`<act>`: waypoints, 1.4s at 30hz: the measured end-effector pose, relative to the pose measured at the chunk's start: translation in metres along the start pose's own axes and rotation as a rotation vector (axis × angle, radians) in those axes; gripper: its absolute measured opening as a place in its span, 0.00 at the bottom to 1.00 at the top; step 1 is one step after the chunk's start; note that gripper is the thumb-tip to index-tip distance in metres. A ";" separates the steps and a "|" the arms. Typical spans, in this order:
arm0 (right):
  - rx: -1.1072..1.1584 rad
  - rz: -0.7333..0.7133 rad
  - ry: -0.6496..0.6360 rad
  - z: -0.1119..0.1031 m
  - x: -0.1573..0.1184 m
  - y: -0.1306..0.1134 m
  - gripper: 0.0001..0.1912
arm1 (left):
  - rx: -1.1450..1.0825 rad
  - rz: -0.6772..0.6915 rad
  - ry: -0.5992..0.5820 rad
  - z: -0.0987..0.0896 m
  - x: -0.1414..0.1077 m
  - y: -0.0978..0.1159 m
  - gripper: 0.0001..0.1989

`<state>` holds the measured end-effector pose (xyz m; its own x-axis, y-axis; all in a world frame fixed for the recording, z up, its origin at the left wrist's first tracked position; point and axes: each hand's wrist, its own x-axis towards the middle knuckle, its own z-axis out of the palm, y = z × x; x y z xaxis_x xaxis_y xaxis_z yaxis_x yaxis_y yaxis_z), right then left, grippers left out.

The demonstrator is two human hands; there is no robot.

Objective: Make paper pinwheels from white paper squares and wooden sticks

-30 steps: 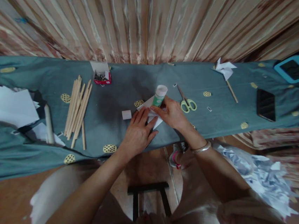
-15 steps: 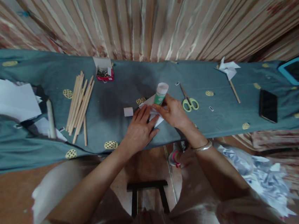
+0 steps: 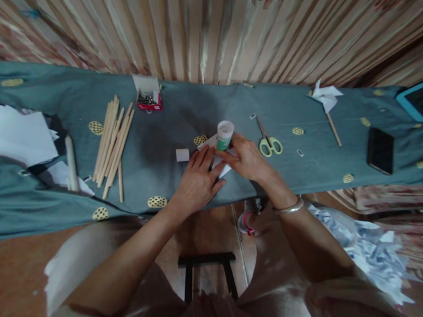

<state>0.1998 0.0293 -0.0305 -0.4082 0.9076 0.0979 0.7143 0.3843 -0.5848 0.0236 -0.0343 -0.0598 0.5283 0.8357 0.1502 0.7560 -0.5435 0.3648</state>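
Though beyond left hand [image 3: 197, 179], open metal-filled box [image 3: 149, 106]

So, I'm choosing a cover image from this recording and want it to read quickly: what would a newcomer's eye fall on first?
Probably the middle of the teal cloth, where the right hand holds a green-and-white tube over white paper and the left hand lies on that paper. Next might come the bundle of wooden sticks to the left, then the white pinwheel toward the right.
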 end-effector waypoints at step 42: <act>0.087 -0.021 0.014 -0.002 -0.014 0.021 0.15 | 0.007 0.014 0.018 0.000 0.000 0.000 0.25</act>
<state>0.2219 0.0255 -0.0427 -0.4140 0.9020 0.1223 0.6536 0.3880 -0.6498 0.0230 -0.0343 -0.0596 0.5316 0.8295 0.1711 0.7515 -0.5552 0.3564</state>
